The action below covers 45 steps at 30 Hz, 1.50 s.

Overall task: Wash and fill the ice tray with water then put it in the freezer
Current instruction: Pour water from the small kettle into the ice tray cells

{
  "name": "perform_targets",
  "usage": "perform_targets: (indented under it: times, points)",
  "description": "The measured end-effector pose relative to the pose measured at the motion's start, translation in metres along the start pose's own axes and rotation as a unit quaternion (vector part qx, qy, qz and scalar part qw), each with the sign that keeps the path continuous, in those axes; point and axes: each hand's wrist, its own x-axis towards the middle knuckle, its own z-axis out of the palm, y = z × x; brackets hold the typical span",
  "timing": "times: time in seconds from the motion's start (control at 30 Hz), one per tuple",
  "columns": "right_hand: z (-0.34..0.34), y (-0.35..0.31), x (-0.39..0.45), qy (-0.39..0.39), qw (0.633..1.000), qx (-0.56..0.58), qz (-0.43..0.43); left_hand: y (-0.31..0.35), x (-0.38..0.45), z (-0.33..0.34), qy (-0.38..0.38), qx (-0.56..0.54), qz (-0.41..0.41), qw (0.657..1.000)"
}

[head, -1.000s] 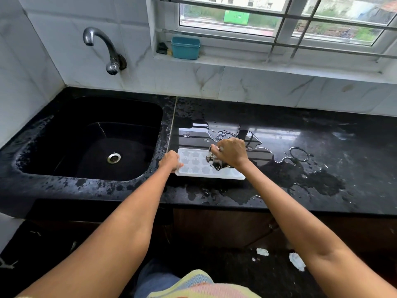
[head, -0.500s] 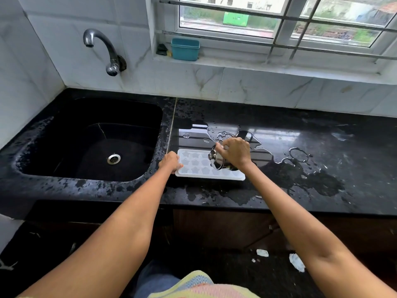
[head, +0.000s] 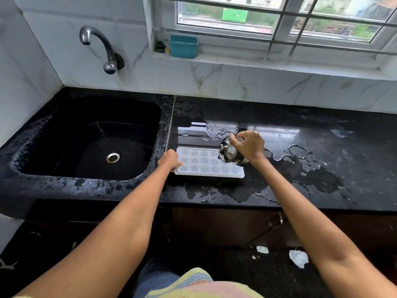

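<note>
Nearest the camera a striped pastel cloth (head: 199,284) shows at the person's waist, and on the dark floor (head: 247,274) to the right of it lie a few scraps of white paper (head: 298,258). Beyond the cabinet front, the black countertop (head: 322,147) carries the white ice tray (head: 207,163), which lies flat near the counter's front edge, just right of the seam that borders the sink (head: 90,136). Taking the ice tray as the landmark: the left hand (head: 169,159) grips its left short end, fingers curled over the rim. Above the tray's right end the right hand (head: 248,147) grasps a small steel kettle (head: 228,151), fingers wrapped round its handle, the kettle tilted so its lidded top faces left over the tray's moulded cells; whether water is running out of it cannot be told. The cells are star and heart shapes in three rows, and whether they hold water is hard to read. In front of the tray and to its right the counter is wet, with dark patches and puddles (head: 300,155) spreading toward the right. Behind the tray more droplets glint on the polished surface. Left of the tray the sink basin is black with a metal drain (head: 112,157) at its bottom. Farther back, above the sink, a curved metal tap (head: 101,48) juts from the white tiled wall (head: 236,82), and behind the tray, on the window sill (head: 279,63), stands a teal plastic container (head: 183,46) below the barred window (head: 279,16).
</note>
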Motion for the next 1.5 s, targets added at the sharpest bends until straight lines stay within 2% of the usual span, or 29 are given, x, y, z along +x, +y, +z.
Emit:
perform_targets:
  times: [0.17,0.3,0.57,0.8,1.1,1.3,1.43,1.5]
  points:
    - [0.015,-0.004,-0.016,-0.038,0.994,-0.081,-0.068,0.000,0.000,0.000,0.001,-0.003,0.001,1.000]
    - [0.028,-0.004,-0.022,-0.007,0.983,-0.127,-0.130,0.002,-0.001,0.000,0.003,0.001,0.005,1.000]
    - [0.022,-0.006,-0.015,0.034,0.976,-0.144,-0.159,0.002,0.000,0.000,0.002,0.005,0.009,1.000]
    - [0.021,-0.004,-0.017,0.025,0.977,-0.138,-0.162,0.004,-0.005,-0.002,-0.004,-0.002,0.001,1.000]
    - [0.018,-0.002,-0.025,-0.021,0.993,-0.093,-0.070,0.005,-0.008,-0.003,-0.003,0.009,-0.002,1.000]
    - [0.007,0.008,-0.021,-0.012,0.997,0.025,0.074,0.007,-0.011,-0.004,0.001,0.023,-0.004,1.000]
    - [-0.011,0.010,-0.013,0.018,0.992,0.060,0.107,0.007,-0.009,-0.004,-0.001,0.029,-0.004,1.000]
    - [-0.019,0.009,-0.009,0.036,0.994,0.046,0.092,0.007,-0.008,-0.003,0.002,0.031,-0.004,1.000]
